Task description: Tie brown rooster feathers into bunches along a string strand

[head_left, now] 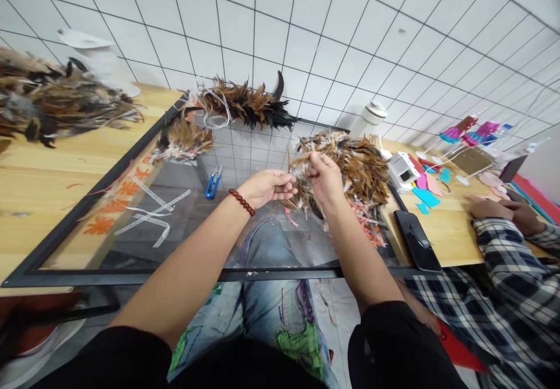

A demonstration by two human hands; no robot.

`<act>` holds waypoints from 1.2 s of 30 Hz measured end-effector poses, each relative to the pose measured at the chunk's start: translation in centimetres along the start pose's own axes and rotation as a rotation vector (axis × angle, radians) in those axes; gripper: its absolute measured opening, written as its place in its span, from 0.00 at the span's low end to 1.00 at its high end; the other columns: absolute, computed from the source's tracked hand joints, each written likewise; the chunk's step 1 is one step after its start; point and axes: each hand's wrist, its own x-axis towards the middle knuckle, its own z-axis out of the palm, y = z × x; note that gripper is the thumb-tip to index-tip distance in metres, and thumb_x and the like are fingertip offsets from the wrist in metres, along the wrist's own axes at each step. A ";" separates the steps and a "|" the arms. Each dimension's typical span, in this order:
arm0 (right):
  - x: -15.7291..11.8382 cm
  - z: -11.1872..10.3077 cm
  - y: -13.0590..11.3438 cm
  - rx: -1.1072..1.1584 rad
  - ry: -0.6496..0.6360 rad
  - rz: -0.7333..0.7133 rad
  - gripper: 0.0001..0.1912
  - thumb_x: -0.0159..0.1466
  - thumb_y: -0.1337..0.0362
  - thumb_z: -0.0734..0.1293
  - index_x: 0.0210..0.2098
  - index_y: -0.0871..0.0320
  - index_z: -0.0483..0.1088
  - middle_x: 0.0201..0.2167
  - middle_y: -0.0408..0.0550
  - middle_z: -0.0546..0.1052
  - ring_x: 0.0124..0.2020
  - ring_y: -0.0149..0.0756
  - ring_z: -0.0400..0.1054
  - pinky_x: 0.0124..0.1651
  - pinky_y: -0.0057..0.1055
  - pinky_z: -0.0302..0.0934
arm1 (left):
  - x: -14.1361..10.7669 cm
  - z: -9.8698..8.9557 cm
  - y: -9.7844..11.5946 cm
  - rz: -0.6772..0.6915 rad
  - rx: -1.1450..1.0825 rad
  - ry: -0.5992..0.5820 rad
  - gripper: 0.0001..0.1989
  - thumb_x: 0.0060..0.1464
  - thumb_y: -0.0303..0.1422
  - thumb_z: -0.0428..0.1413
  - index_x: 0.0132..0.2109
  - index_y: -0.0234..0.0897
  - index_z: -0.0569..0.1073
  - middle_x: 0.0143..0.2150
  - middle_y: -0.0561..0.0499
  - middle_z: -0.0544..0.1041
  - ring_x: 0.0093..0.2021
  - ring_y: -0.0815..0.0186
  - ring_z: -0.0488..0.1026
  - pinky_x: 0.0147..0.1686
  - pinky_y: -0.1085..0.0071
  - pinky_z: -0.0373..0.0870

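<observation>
Over the glass tabletop, my right hand [324, 174] is closed in a pinch on a small brown feather [301, 159], whose tip points left. Close beside it, my left hand [272, 187], with a dark red bead bracelet at the wrist, has its fingertips pressed together. What sits between those fingers, if anything, is too small to make out. A large heap of brown and white feathers [361, 164] lies just behind and to the right of my right hand. Pink-red strands [370, 225] stick out at that heap's near edge.
Blue thread snips [213, 182] and clear plastic strips [151, 209] lie left on the glass. Behind them are a feather trim [249, 103] and a smaller feather bunch [186, 138]. A phone [416, 240] rests at the right edge, near a co-worker's plaid sleeve [503, 243]. A white bottle [368, 119] stands behind.
</observation>
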 end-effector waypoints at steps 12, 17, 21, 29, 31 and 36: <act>-1.4 0.6 0.7 -0.795 -0.246 -0.483 0.31 0.55 0.54 0.70 0.56 0.54 0.63 0.36 0.47 0.69 0.31 0.34 0.61 0.40 0.34 0.61 | 0.5 0.1 -0.6 0.115 -0.286 0.082 0.02 0.53 0.25 0.56 0.33 0.31 0.73 0.29 0.51 0.75 0.27 0.73 0.71 0.38 0.70 0.72; -1.2 0.6 1.5 -0.732 -0.169 -0.394 0.28 0.55 0.54 0.69 0.54 0.55 0.65 0.34 0.46 0.68 0.32 0.33 0.61 0.39 0.32 0.60 | 0.8 0.0 -1.1 0.112 -0.263 0.090 0.02 0.51 0.26 0.59 0.33 0.31 0.73 0.28 0.50 0.74 0.31 0.69 0.74 0.37 0.69 0.73; -0.8 0.9 2.2 -0.401 -0.156 -0.117 0.19 0.55 0.52 0.68 0.41 0.58 0.71 0.25 0.40 0.66 0.26 0.28 0.58 0.32 0.27 0.57 | 0.9 0.0 -1.1 0.189 -0.078 0.179 0.07 0.47 0.29 0.62 0.30 0.29 0.73 0.24 0.51 0.72 0.22 0.74 0.68 0.23 0.78 0.65; -1.0 1.2 1.1 -0.248 -0.172 -0.014 0.17 0.53 0.56 0.70 0.17 0.59 0.65 0.16 0.38 0.65 0.22 0.25 0.57 0.28 0.26 0.52 | 0.6 0.5 -1.1 0.132 0.145 0.130 0.09 0.46 0.29 0.63 0.24 0.28 0.73 0.22 0.49 0.71 0.20 0.75 0.65 0.20 0.78 0.62; -1.1 1.2 0.8 -0.204 -0.198 0.048 0.16 0.53 0.56 0.70 0.17 0.60 0.66 0.16 0.38 0.66 0.21 0.24 0.56 0.28 0.26 0.52 | 0.4 0.4 -1.0 0.107 0.154 0.084 0.08 0.45 0.30 0.63 0.25 0.28 0.74 0.22 0.49 0.71 0.20 0.75 0.65 0.20 0.78 0.62; -0.2 0.2 0.4 -0.024 0.006 0.059 0.14 0.53 0.54 0.70 0.24 0.59 0.69 0.15 0.34 0.60 0.18 0.22 0.48 0.24 0.25 0.47 | 0.2 0.4 -0.8 0.118 0.104 0.050 0.08 0.47 0.31 0.63 0.28 0.27 0.75 0.22 0.51 0.69 0.20 0.75 0.64 0.20 0.79 0.61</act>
